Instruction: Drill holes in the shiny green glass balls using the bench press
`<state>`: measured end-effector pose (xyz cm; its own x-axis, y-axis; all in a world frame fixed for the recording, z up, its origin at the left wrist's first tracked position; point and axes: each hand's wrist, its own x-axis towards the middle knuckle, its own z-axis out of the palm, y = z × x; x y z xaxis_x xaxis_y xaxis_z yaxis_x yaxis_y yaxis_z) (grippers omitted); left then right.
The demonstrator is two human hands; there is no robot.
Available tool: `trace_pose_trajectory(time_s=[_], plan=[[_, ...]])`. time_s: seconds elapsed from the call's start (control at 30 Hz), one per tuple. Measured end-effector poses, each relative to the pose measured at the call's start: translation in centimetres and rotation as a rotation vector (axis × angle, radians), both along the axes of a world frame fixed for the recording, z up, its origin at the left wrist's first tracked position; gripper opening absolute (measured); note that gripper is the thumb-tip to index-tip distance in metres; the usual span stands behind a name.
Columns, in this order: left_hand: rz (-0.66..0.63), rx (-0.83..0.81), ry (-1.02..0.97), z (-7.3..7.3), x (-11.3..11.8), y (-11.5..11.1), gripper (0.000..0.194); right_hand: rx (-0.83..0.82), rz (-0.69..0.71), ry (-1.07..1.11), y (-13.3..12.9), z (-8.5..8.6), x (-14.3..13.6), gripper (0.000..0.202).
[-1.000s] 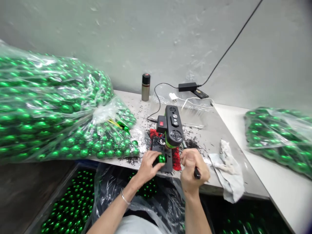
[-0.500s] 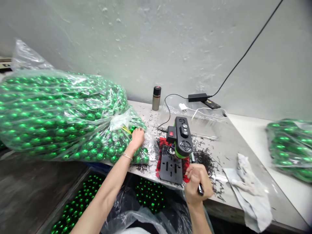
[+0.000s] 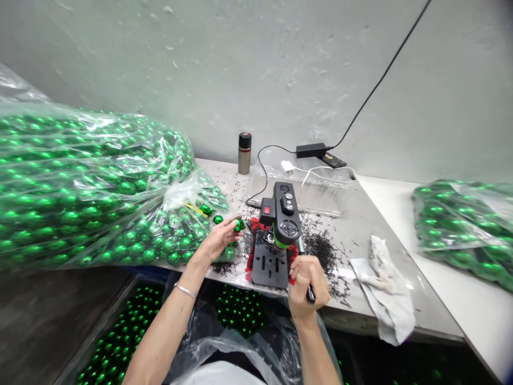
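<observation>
A shiny green ball (image 3: 239, 225) is pinched between the fingertips of my left hand (image 3: 218, 239), just left of the black press machine (image 3: 287, 214). My right hand (image 3: 308, 283) is wrapped around the machine's lever handle (image 3: 310, 294), whose dark end pokes out below the fist. Under the press head lies a slotted black base plate (image 3: 270, 266) on a red mat (image 3: 249, 267). Behind my left hand, more green balls fill a large clear plastic bag (image 3: 96, 187), gathered with a yellow tie (image 3: 196, 208).
Small black bits (image 3: 318, 251) are scattered right of the machine. A white cloth (image 3: 387, 294) hangs over the table's front edge. Further back stand a bottle (image 3: 244, 153) and a power adapter (image 3: 312, 150). Another bag of green balls (image 3: 465, 230) lies at right; a bin of balls (image 3: 240, 310) sits below.
My left hand has come out from the bag's opening and turned, now showing a green ball in its fingers. My right hand stays on the lever. The whole view has shifted slightly.
</observation>
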<state>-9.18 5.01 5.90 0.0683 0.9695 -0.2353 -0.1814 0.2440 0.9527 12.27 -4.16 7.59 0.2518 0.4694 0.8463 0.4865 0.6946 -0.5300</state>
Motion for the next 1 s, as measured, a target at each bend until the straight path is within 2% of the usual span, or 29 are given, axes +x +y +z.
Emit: trace_pose_trajectory(time_s=[0.07, 0.13, 0.27, 0.37, 0.47, 0.6, 0.73, 1.0], plan=[[-0.008, -0.085, -0.171, -0.9, 1.2, -1.7, 0.036, -0.004, -0.007, -0.008, 0.0, 0.0, 0.0, 0.029], [-0.018, -0.141, -0.231, -1.8, 2.4, -2.8, 0.032, -0.006, -0.012, -0.02, 0.0, 0.0, 0.0, 0.029], [-0.024, -0.166, -0.122, -3.4, 4.7, -4.0, 0.034, -0.002, -0.022, -0.035, -0.1, 0.2, 0.0, 0.028], [-0.11, -0.041, 0.099, -4.6, 6.0, -4.4, 0.039, -0.001, -0.036, -0.043, -0.1, 0.2, -0.1, 0.029], [-0.152, 0.18, 0.342, -5.4, 6.7, -4.6, 0.037, -0.001, -0.048, -0.053, -0.1, 0.2, -0.1, 0.03], [-0.159, 0.433, 0.562, -5.6, 7.0, -4.7, 0.032, -0.009, -0.053, -0.063, -0.2, 0.2, -0.1, 0.03], [-0.229, 0.47, 0.69, -5.3, 7.3, -4.5, 0.033, -0.003, -0.049, -0.06, -0.2, 0.2, -0.1, 0.029], [-0.204, 0.606, 0.828, -5.7, 8.3, -4.7, 0.032, -0.008, -0.052, -0.063, -0.3, 0.3, -0.1, 0.029]])
